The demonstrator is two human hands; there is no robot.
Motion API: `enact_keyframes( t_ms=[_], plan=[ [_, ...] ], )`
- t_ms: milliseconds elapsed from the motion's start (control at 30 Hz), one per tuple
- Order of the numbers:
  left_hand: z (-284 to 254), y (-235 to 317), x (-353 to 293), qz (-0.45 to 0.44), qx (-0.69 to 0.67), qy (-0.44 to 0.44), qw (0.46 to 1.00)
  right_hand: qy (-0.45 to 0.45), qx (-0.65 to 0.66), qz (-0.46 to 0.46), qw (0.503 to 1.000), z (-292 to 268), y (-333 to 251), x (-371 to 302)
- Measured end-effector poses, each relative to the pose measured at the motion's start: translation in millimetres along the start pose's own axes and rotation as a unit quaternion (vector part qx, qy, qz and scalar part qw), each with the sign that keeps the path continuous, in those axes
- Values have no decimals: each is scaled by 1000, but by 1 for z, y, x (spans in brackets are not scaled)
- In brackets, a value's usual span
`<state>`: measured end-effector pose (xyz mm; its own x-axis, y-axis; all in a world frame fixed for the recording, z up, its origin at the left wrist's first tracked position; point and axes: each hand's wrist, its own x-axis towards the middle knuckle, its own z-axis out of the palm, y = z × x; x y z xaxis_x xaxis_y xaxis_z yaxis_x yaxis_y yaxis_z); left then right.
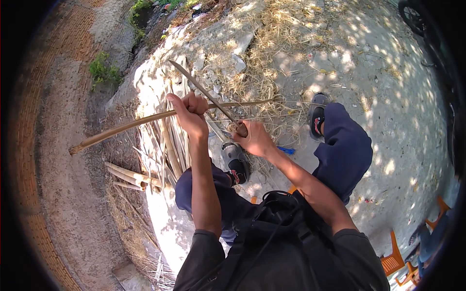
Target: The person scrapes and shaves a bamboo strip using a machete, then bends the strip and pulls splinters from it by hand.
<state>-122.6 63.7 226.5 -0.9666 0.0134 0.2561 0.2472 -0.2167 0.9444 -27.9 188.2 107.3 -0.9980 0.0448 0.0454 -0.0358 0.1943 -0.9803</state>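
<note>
A: What is the largest thing there?
B: The ground (388, 121), pale and spotted with sun. On it, at the left, lies one pile of cane strips (171, 150); they overlap, so I cannot count them exactly.
A: And the longest single piece?
B: One curved strip (141, 120), raised above the ground, running from the left side to beyond the left hand (191, 115).
A: How are the arms posed?
B: Both are stretched forward. The left forearm goes up nearly straight, and its hand is closed around the strip, the thumb pointing up and to the left. The right forearm slants inward, and the right hand (256, 139) is wrapped around the handle of one knife (204, 90).
A: Where is the blade?
B: It points up and to the left, crossing the strip between the two hands. Whether it touches the strip, I cannot tell.
A: And the smaller things?
B: Two dark shoes, the left one (236, 157) and the right one (318, 104), well apart, and one small blue piece (286, 150) between them.
</note>
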Motion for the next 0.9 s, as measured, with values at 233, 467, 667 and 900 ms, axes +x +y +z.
enact_keyframes(
  t_ms=[233, 467, 667, 900],
  plan=[
    [3, -13, -9, 44, -10, 17, 999, -16, 50, 61, 997, -2, 14, 4],
    [3, -12, -10, 36, -64, 19, 997, 24, 19, -75, 997, 6, 13, 10],
    [4, -17, -8, 38, -95, 51, 993, 7, -16, 97, 995, -4, 36, 14],
    [-15, -9, -6, 48, -53, 40, 997, -47, -11, 51, 998, 2, 19, 9]
  ],
)
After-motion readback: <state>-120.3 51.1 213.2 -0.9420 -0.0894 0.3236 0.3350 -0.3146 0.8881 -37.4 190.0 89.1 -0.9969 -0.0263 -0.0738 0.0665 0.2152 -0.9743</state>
